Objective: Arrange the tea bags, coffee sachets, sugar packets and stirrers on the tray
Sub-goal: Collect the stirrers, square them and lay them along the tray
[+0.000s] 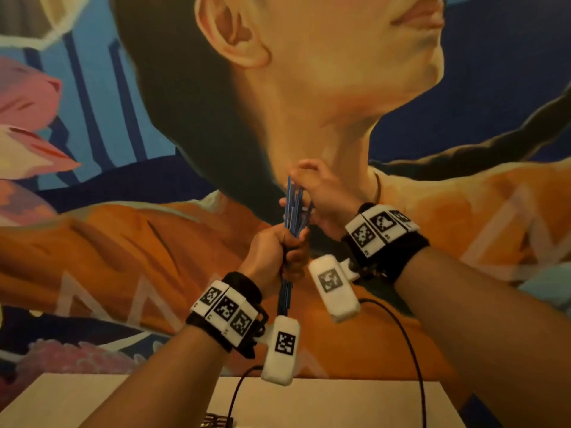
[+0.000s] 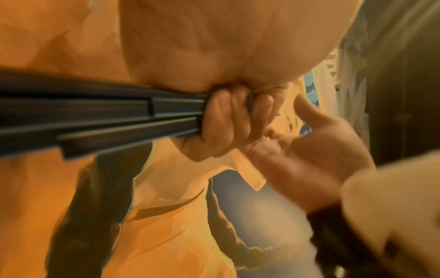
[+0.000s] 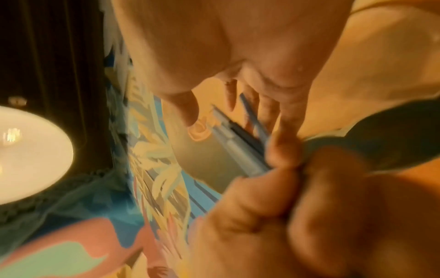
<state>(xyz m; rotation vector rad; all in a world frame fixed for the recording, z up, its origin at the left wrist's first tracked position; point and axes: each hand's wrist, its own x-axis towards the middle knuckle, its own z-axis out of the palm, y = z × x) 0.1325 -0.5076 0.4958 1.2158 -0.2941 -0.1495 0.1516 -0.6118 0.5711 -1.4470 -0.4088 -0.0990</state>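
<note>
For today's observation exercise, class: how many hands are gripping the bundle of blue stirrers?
2. The left hand grips the thin blue plastic stirrers lower down the bundle; the right hand holds their upper ends. Both are raised before a painted mural.

My head camera looks forward and slightly up at the wall mural (image 1: 154, 118), with both wrists raised before it and only the white tabletop (image 1: 340, 403) edging in below. The left wrist view sits very close under the stirrers (image 2: 100, 120) — looking along them toward the mural. The right wrist view, equally close and blurred, faces the stirrers' other end. All three share the stirrers and the mural behind them.
</note>
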